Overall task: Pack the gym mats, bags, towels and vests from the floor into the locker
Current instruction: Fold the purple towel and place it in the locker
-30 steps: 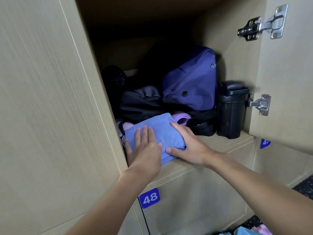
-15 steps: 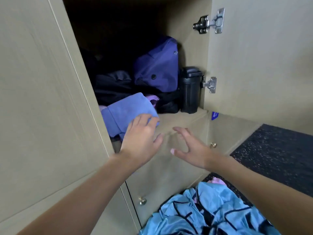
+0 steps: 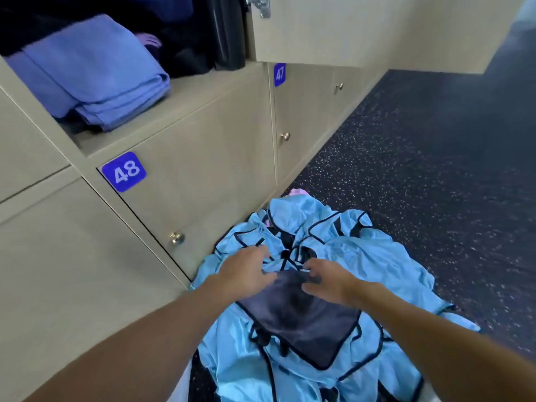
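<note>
A heap of light-blue vests (image 3: 362, 256) with black trim lies on the floor against the lockers. A dark mesh panel (image 3: 301, 317) shows on top of it. My left hand (image 3: 246, 271) and my right hand (image 3: 327, 281) hover just over the middle of the heap, fingers spread and loosely bent, holding nothing. A folded blue towel (image 3: 95, 74) rests at the front of the open locker (image 3: 185, 91), upper left. Behind it sit dark bags (image 3: 185, 56) and a black bin (image 3: 229, 33). A bit of pink fabric (image 3: 297, 192) peeks out at the heap's far edge.
Closed locker doors 48 (image 3: 124, 172) and 47 (image 3: 280, 74) with small round knobs run below the open compartment. The open locker door (image 3: 377, 30) hangs out over the floor at upper right. Dark speckled rubber flooring (image 3: 435, 169) stretches to the right.
Both hands have left the blue towel in the locker and dropped down to the vest heap on the floor. The view has tilted downward with them.
</note>
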Demonstrator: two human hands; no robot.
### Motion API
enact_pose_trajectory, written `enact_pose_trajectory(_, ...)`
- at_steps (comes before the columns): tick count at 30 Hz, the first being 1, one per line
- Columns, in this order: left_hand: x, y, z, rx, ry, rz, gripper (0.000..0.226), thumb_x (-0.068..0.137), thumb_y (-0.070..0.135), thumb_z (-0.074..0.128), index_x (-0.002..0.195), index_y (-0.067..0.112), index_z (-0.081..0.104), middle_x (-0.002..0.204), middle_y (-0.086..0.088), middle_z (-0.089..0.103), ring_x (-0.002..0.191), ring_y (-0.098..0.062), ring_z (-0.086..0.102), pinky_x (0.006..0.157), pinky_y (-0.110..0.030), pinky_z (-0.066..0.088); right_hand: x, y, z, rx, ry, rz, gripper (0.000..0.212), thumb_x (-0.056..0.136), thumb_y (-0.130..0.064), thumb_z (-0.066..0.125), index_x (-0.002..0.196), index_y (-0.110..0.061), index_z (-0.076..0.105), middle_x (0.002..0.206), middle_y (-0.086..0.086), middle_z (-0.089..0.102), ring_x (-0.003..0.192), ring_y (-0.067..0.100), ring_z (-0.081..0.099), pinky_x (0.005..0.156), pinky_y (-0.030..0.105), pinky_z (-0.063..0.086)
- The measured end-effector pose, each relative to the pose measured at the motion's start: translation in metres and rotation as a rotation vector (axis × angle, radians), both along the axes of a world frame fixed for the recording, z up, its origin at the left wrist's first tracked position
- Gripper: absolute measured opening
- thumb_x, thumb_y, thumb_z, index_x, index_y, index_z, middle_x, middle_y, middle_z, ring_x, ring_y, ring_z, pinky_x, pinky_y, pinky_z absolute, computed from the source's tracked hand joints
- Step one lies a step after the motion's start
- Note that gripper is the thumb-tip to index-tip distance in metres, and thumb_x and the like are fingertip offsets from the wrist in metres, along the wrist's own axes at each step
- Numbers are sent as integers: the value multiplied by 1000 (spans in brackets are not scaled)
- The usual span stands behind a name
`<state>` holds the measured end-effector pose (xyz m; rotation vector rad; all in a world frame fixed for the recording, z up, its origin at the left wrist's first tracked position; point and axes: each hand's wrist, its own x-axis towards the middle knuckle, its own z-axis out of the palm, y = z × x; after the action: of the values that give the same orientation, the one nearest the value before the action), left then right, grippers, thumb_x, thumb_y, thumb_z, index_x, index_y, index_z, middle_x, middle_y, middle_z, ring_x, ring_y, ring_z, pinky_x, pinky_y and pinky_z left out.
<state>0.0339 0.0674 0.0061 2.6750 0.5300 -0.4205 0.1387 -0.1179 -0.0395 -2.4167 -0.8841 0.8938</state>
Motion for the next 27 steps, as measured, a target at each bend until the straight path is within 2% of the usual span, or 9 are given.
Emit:
enact_pose_trajectory(4,-8,-8,-50,15,90,-34,58,92,44,63,142,21,44,146,-4,39,136,-28,40,108,-44,38,-14,-28,-48,-125,1,-22,66,88,-42,67,144,-18,43,145,4,47,132,24,44,106,37,40)
enact_pose_trajectory(7,-7,-5,-67,113,74,-46,67,93,47,61,150,28,32,157,-4,28,144,-27,29,114,-45,27,-11,-39,-67,-134,-81,-98,76,85,-48,67,149,-24,35,150,2,38,138,25,35,111,43,35)
enact_pose_trajectory(11,1,3,-78,176,20,37,48,94,41,61,137,29,45,127,1,58,125,-23,50,104,-42,31,-1,-44,-77,-143,-192,-198,79,90,-49,62,154,-28,22,154,2,33,143,26,27,114,42,29)
enact_pose_trajectory(14,0,8,-77,142,-21,52,8,95,28,62,89,24,62,89,1,64,100,-25,62,89,-37,35,4,-45,-82,-215,-135,-221,86,91,-52,61,157,-28,11,157,4,32,144,29,27,114,45,26)
enact_pose_trajectory(16,-2,10,-74,102,-56,23,25,95,23,62,71,20,54,74,0,60,83,-24,61,78,-34,39,8,-45,-82,-226,-108,-255,81,92,-49,61,156,-26,15,151,6,40,139,32,34,110,45,30)
enact_pose_trajectory(18,-2,14,-70,22,-134,27,17,95,22,61,79,18,59,78,-1,62,80,-23,61,73,-35,46,14,-45,-77,-238,-156,-291,57,95,-43,58,145,-22,37,135,8,55,129,32,45,103,41,32)
enact_pose_trajectory(20,-1,15,-59,-56,-202,66,15,96,22,61,82,21,57,77,2,61,75,-21,59,69,-37,48,18,-44,-68,-245,-232,-287,23,98,-36,54,115,-20,55,115,7,64,117,30,52,95,38,31)
enact_pose_trajectory(21,0,16,-52,-71,-222,76,16,96,21,60,81,23,56,75,3,60,73,-20,58,68,-36,47,19,-44,-63,-228,-252,-289,15,99,-33,52,102,-19,55,108,6,64,112,30,54,92,38,31)
enact_pose_trajectory(27,11,28,22,14,-360,69,5,93,23,63,88,21,62,84,-2,66,81,-27,61,74,-38,50,33,-34,10,170,-198,-378,21,99,-19,53,80,-16,44,78,0,51,84,30,53,67,32,31)
